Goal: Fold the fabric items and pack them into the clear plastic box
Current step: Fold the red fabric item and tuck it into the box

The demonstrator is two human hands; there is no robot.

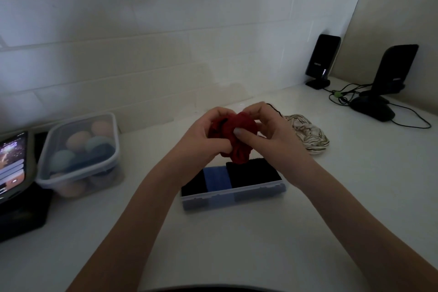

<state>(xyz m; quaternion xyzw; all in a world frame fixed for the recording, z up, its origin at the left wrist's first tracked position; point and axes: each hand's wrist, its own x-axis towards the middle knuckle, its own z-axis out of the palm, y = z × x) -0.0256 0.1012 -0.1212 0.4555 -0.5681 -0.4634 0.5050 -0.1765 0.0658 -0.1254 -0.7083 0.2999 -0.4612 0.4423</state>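
Both hands, left (201, 135) and right (272, 130), grip a red cloth (237, 140) above the box (233, 198); a striped cloth (308, 135) lies right of the box.

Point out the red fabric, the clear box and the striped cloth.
red fabric (239, 140): head view, bunched middle between the hands
clear box (233, 198): head view, near wall
striped cloth (309, 134): head view, crumpled middle

Two bare hands, left (201, 136) and right (272, 133), one crumpled red fabric piece (239, 135), two clear plastic boxes (233, 198) (78, 156), two black speakers (322, 61) (391, 78), one striped cream cloth (308, 135).

Home desk, speakers (322, 61), phone (11, 163), tiled wall (142, 42)
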